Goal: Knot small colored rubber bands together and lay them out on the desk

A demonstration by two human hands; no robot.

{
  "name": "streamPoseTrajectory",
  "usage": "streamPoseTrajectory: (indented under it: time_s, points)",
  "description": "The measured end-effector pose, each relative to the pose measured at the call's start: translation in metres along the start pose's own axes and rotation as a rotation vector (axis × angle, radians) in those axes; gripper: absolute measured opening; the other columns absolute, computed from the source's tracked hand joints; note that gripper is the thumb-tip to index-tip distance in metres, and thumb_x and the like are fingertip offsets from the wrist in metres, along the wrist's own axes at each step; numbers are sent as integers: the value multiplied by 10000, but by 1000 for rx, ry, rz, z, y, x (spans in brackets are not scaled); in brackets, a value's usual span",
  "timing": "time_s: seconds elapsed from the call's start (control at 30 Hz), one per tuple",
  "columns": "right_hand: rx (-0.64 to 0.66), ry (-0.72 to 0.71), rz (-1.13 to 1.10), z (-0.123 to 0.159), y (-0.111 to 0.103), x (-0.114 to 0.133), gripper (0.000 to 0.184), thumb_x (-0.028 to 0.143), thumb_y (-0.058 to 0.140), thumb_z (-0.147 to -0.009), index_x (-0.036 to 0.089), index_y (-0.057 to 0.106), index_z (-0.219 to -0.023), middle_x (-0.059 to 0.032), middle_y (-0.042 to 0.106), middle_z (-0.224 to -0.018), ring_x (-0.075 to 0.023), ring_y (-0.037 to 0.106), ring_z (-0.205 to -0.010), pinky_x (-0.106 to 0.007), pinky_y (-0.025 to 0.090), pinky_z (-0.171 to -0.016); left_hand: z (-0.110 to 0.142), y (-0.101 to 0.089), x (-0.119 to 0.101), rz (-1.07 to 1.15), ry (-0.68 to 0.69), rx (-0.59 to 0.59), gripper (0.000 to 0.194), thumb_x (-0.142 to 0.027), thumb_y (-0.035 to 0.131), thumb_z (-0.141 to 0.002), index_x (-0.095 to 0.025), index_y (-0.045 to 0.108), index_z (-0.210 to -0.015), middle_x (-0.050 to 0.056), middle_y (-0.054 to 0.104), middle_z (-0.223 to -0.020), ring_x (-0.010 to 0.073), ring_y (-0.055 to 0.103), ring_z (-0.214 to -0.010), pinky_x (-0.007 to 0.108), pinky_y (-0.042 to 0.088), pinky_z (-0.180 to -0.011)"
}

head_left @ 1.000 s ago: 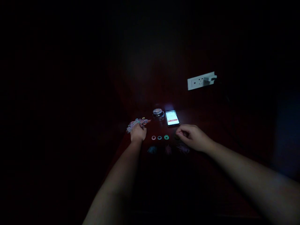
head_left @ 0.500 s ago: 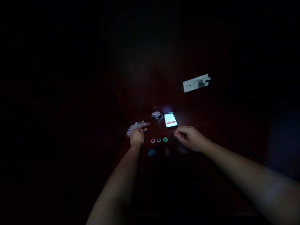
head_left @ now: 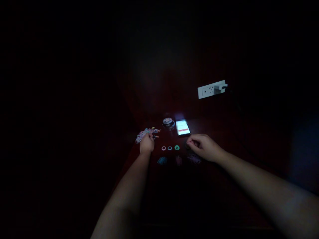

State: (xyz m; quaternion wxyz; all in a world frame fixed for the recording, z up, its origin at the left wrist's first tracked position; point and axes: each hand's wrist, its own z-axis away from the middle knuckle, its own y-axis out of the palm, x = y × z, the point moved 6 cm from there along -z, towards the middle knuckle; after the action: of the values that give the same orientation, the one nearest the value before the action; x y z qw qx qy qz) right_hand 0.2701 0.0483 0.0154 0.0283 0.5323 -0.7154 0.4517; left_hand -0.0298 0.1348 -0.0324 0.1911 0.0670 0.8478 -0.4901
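My left hand is at the near edge of a loose pile of small coloured elastic bands, fingers curled together; what is in them is hidden. My right hand rests low over the dark tabletop to the right, thumb and fingertips pressed together. Beside those fingertips a dim band-like shape shows, too dark to make out. Between the hands lie a pink ring, a blue ring and a green ring in a row. Nearer me are small heaps of blue strands, pink strands and purple strands.
A lit phone lies behind the rings, with a round clear container to its left. On the wall behind, a white socket strip holds a plug. The surroundings are very dark.
The view has shifted slightly, moving things a little to the right in the picture. My left hand's fingers have turned slightly at the pile; my right hand keeps its pinch.
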Motion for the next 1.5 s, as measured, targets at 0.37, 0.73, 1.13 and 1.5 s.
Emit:
streamPoseTrajectory:
  time_s: [0.37,0.73,1.13,1.5]
  points:
    - [16,4,0,0,1,0,174,252,528,-861,173,627,-742,7,552,-612,-117,479,-551,-247,354,-540,1,-6,-2,31,7,-55,226,-297,416,-917,-200,614,-971,101,693,-994,252,647,-906,347,485,-807]
    - [19,6,7,0,-1,-1,167,258,536,-856,177,632,-746,1,560,-620,-128,479,-567,-255,356,-545,0,-8,-2,91,15,-62,261,-339,405,-935,-195,622,-948,105,691,-955,258,650,-883,348,482,-796]
    - [37,-1,15,0,2,-4,166,255,530,-868,175,632,-766,1,565,-636,-126,497,-580,-252,365,-557,2,-14,1,192,-11,-90,180,-299,432,-910,-208,587,-910,72,690,-900,224,643,-825,318,472,-784]
    - [47,10,9,0,2,-4,174,269,533,-865,177,644,-769,-4,584,-637,-125,490,-565,-249,356,-535,2,-11,4,376,-30,-64,75,-263,558,-799,-207,539,-753,59,729,-900,209,674,-826,306,505,-767]
